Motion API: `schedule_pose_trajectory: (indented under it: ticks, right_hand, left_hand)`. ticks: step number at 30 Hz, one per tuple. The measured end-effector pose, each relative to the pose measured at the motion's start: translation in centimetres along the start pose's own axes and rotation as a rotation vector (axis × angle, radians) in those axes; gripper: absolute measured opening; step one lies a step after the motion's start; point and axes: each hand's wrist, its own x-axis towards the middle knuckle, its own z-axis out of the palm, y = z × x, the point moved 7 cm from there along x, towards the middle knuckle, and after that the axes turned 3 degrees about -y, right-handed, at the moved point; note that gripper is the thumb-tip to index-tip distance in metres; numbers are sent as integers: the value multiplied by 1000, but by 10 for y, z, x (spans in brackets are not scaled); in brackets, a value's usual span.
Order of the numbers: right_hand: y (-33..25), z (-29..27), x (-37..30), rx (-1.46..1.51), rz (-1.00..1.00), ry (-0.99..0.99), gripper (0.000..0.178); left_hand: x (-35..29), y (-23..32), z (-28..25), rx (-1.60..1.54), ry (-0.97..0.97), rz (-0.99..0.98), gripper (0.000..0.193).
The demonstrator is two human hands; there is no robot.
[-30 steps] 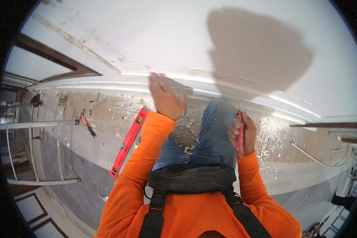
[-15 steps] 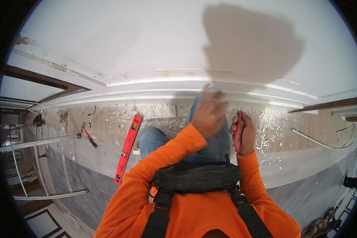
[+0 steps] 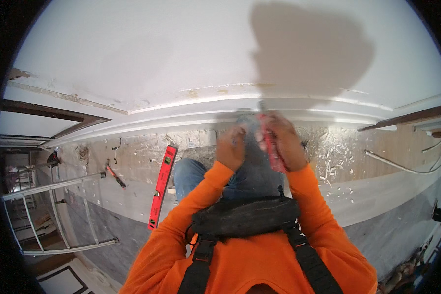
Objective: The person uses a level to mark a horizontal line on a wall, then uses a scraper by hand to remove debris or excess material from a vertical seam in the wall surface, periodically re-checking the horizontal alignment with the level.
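Observation:
My right hand (image 3: 285, 142) is closed around a red hand tool (image 3: 271, 147), long and slim with a narrow greyish tip. Blur hides its exact kind. The tip points up at the white moulding (image 3: 208, 111) along the wall's foot; whether it touches cannot be told. To its left, my left hand (image 3: 230, 149) is curled with its fingers bent, above my knee and close to the moulding. Anything pinched in those fingers is too blurred to make out. Both hands are over my jeans-clad legs (image 3: 190, 175), a short gap apart.
A red spirit level (image 3: 161, 188) lies left of my knee. Farther left are a red-and-black tool (image 3: 115, 176) and a metal ladder (image 3: 59, 215). Pale shavings (image 3: 335, 159) litter the floor at right, near a bent white strip (image 3: 397, 165). A dark wooden frame (image 3: 54, 111) stands leftward.
My right hand has brought the red tool up and leftward, toward the moulding. The left hand has drawn back from the moulding, down and to the left.

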Motion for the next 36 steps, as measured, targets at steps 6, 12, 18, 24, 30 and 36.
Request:
schedule_pose_trajectory:
  ticks: [6,12,18,24,30,36]
  right_hand:
    - [63,67,56,-104,98,-133,25]
    - [73,83,73,-7,135,-173,22]
    - [70,83,73,72,177,-183,20]
    - [72,77,73,71,209,-215,22]
    - [64,72,72,-125,68,-127,23]
    - [63,78,77,-94,118,-202,24]
  left_hand:
    - [12,-58,-55,-918,251,-583,19]
    - [27,-52,-69,-881,277,-549,20]
    - [34,-55,-60,-948,324,-531,19]
    - [33,-49,-52,-947,427,-591,19]
    - [31,-46,-50,-950,403,-561,20]
    - [31,-53,-54,-949,410,-624,20]
